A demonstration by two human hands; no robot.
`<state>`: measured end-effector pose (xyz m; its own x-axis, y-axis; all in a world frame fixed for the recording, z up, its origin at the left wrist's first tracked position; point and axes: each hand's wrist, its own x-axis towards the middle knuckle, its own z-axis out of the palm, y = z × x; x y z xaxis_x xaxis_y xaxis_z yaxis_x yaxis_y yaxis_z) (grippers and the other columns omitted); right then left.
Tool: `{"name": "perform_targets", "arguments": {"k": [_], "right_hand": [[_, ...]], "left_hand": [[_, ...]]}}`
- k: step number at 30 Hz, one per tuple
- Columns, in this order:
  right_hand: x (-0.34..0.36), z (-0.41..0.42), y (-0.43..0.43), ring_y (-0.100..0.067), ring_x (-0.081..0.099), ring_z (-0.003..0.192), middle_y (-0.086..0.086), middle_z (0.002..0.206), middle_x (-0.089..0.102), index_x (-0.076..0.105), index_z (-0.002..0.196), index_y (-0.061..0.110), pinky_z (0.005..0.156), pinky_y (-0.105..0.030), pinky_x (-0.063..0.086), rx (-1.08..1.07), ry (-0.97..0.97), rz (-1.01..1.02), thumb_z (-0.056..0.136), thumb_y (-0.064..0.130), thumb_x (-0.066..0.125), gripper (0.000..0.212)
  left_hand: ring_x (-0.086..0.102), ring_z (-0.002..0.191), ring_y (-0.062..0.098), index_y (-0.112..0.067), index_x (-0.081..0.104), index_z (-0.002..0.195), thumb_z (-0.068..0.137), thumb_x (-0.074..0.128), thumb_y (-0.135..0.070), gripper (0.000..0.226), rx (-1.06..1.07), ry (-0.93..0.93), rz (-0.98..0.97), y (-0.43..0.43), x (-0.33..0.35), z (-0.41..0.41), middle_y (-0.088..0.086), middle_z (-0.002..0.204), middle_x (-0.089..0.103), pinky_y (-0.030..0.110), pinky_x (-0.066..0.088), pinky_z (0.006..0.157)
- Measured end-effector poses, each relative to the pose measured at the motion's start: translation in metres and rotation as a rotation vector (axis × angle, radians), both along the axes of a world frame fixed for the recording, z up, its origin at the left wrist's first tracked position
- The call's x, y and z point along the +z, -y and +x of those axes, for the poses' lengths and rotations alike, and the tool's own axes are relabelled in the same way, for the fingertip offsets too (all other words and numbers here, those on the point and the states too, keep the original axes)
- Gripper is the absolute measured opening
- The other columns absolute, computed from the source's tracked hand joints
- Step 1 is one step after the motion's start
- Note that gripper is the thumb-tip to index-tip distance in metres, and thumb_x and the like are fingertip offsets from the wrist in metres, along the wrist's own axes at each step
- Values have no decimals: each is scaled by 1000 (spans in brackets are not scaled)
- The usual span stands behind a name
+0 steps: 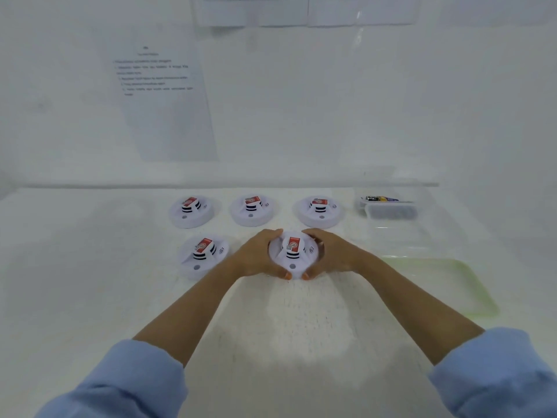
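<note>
A round white smoke detector [293, 255] with a red label on its raised middle sits on the white table [120, 297]. My left hand [257, 254] grips its left rim, fingers curled over the far edge and thumb at the near edge. My right hand [330, 254] grips the right rim the same way. The two thumbs nearly meet at the front.
Another detector [203, 257] lies to the left. Three more, at left [190, 211], middle [252, 209] and right [319, 211], form a row behind. A clear lidded box [390, 208] holding batteries stands at the back right, with a clear tray [422, 236] and a pale green tray [479, 294] nearer.
</note>
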<state>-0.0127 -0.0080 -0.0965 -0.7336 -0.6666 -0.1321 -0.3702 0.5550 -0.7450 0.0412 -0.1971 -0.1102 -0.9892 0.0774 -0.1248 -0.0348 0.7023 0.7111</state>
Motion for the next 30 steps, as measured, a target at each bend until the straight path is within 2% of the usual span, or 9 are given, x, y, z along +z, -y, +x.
{"name": "perform_targets", "arguments": {"k": [5,8,10,16,18,22,24,27,30], "right_hand": [[5,0,-2,-14,53,92,-11,112,60,49,120,4,69,-6,46,-16,-21,-34,62,4,82,67],[18,-4,-8,-19,56,103,-5,116,58,46,124,13,86,-24,51,-61,15,-117,58,5,85,78],[31,-7,-16,-19,55,108,0,119,56,44,124,21,90,-31,51,-85,44,-198,55,3,86,82],[83,-12,-53,-15,55,111,4,128,50,40,132,23,93,-30,50,-111,61,-387,60,-4,81,87],[97,-15,-69,-10,59,102,9,125,51,40,133,23,86,-24,53,-108,76,-464,67,-4,76,79],[110,-25,-105,-12,57,92,3,113,55,45,129,20,87,-33,48,-211,148,-692,87,8,57,46],[106,-31,-120,-11,57,92,2,107,57,45,130,20,84,-31,49,-250,169,-639,90,19,53,41],[94,-41,-139,-18,62,104,0,118,61,48,128,26,88,-37,53,-222,319,-523,82,43,56,49],[86,-51,-156,-25,64,99,-3,114,63,53,122,21,81,-40,56,-176,447,-586,81,35,59,44]], "left_hand": [[35,133,17,-14,27,143,63,85,-22,100,-21,-14,11,1,4,-4,1,146,35,33,33,109],[38,128,15,-16,27,143,62,86,-19,100,-34,-54,66,0,19,-12,0,144,37,30,37,105],[38,128,15,-20,20,146,61,86,-17,108,-76,-76,113,-6,35,-19,0,144,35,30,37,104],[27,127,7,-49,-7,141,58,88,-25,128,-207,-201,229,-52,65,-43,-3,141,24,31,32,106],[34,131,13,-57,5,136,52,89,-27,123,-220,-235,374,-71,70,-49,-2,144,24,38,44,102],[49,115,10,-41,24,131,56,85,-6,103,-228,-297,622,-107,76,-57,-3,133,39,22,53,78],[49,115,11,-38,27,128,51,84,-12,99,-236,-329,698,-128,77,-60,-6,131,40,28,53,85],[49,120,13,-33,27,128,44,88,-18,105,-237,-311,775,-152,75,-63,-4,132,43,37,51,92],[44,126,14,-35,28,131,46,88,-19,106,-207,-304,755,-169,70,-69,-4,139,40,35,50,95]]}}
